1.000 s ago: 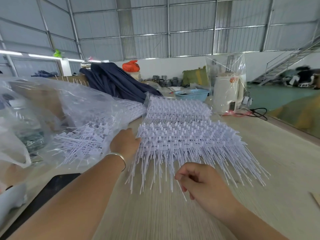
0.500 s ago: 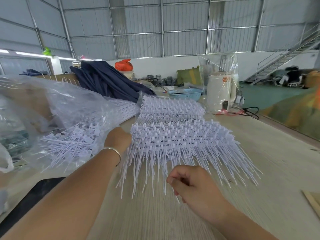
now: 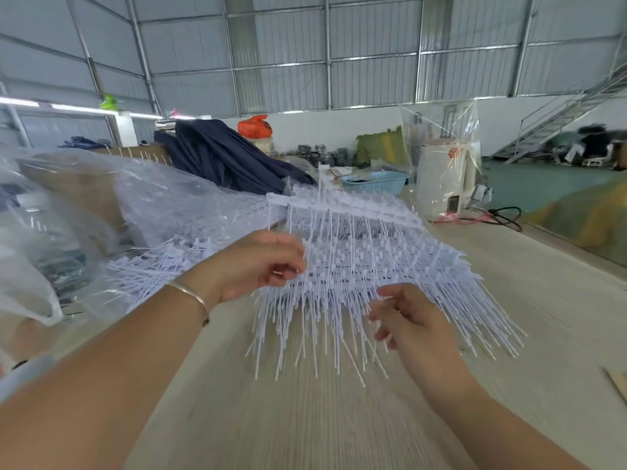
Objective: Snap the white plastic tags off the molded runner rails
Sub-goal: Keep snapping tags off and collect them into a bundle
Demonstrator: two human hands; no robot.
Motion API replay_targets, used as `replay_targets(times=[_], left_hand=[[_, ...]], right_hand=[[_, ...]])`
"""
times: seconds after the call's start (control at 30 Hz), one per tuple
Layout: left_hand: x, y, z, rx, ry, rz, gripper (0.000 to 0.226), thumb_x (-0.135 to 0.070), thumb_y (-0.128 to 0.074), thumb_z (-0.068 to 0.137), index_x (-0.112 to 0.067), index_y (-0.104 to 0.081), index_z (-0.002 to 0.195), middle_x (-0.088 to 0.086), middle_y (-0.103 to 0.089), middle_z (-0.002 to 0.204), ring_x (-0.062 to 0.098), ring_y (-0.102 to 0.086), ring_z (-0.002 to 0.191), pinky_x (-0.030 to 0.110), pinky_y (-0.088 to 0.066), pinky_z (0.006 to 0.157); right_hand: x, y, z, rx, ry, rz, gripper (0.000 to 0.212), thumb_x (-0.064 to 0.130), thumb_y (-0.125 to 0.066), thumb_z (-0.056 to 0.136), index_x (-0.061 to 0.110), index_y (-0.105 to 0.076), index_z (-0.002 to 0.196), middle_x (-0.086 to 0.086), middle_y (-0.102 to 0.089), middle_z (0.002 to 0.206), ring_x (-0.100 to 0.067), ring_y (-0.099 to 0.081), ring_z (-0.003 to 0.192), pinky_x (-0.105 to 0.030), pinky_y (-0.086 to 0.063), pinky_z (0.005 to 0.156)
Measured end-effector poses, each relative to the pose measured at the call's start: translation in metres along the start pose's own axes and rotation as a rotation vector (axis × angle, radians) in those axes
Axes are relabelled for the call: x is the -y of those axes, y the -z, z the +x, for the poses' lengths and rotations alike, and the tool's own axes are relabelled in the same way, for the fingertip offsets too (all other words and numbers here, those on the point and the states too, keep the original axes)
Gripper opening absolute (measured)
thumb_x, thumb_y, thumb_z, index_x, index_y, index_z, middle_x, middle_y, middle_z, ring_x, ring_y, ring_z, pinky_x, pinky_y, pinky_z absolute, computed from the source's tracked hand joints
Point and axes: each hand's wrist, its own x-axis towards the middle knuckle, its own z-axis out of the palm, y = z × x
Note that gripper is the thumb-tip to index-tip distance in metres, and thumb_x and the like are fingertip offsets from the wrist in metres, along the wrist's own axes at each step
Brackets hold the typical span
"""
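White plastic tag stems were pinched between the curled fingers of my left hand (image 3: 258, 262), which held one runner rail (image 3: 342, 206) raised and tilted above the stack of rails (image 3: 390, 266) on the pale wooden table (image 3: 305, 418). My right hand (image 3: 410, 320), nearer me, had its fingers curled around hanging stems. A clear plastic bag (image 3: 163, 212) of loose tags lay to the left.

bright, even daylight | soft shadows | motion blur | wide-angle edge bending
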Motion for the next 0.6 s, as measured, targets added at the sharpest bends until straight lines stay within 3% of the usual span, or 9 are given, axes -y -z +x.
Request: replay_targets(times=[0.1,0.2,0.3,0.47,0.6], left_hand=[[0.007,-0.012,-0.021,0.079,0.014,0.217,0.016,0.0,-0.069,0.079,-0.014,-0.065,0.072,0.007,-0.057,0.071,0.01,-0.052,0.058,0.018,-0.043,0.054],[0.016,-0.033,-0.037,0.113,-0.014,0.432,0.009,-0.007,-0.07,0.073,-0.013,-0.064,0.069,0.0,-0.057,0.064,0.009,-0.052,0.059,0.019,-0.042,0.058],[0.022,-0.053,-0.047,0.131,-0.087,0.593,0.019,-0.006,-0.067,0.071,-0.02,-0.058,0.062,-0.01,-0.054,0.06,0.004,-0.048,0.057,0.017,-0.04,0.057],[0.026,-0.069,-0.064,0.172,-0.078,0.894,0.019,-0.014,-0.067,0.069,-0.022,-0.051,0.062,-0.015,-0.05,0.057,0.001,-0.044,0.053,0.017,-0.036,0.052],[0.02,-0.076,-0.074,0.214,-0.01,1.232,0.018,-0.018,-0.063,0.073,-0.022,-0.047,0.065,-0.012,-0.048,0.064,0.002,-0.044,0.057,0.022,-0.035,0.054]], right_hand=[[0.005,0.0,0.003,0.029,-0.079,0.19,0.018,0.03,-0.059,0.092,0.02,-0.06,0.107,0.0,-0.073,0.093,-0.016,-0.067,0.077,-0.031,-0.049,0.067],[0.01,0.002,0.005,0.132,-0.144,0.374,0.046,0.052,-0.056,0.08,0.019,-0.058,0.112,-0.002,-0.072,0.105,-0.021,-0.069,0.094,-0.036,-0.051,0.077],[0.013,0.006,0.007,0.203,-0.189,0.495,0.071,0.063,-0.055,0.069,0.017,-0.053,0.123,-0.004,-0.07,0.113,-0.02,-0.067,0.103,-0.039,-0.051,0.084],[0.019,0.017,0.012,0.275,-0.223,0.661,0.081,0.065,-0.051,0.075,0.012,-0.042,0.136,-0.01,-0.071,0.112,-0.022,-0.069,0.101,-0.04,-0.05,0.085],[0.027,0.026,0.011,0.413,-0.158,0.663,0.075,0.065,-0.047,0.082,0.012,-0.042,0.135,-0.015,-0.069,0.114,-0.024,-0.069,0.091,-0.036,-0.049,0.079]])
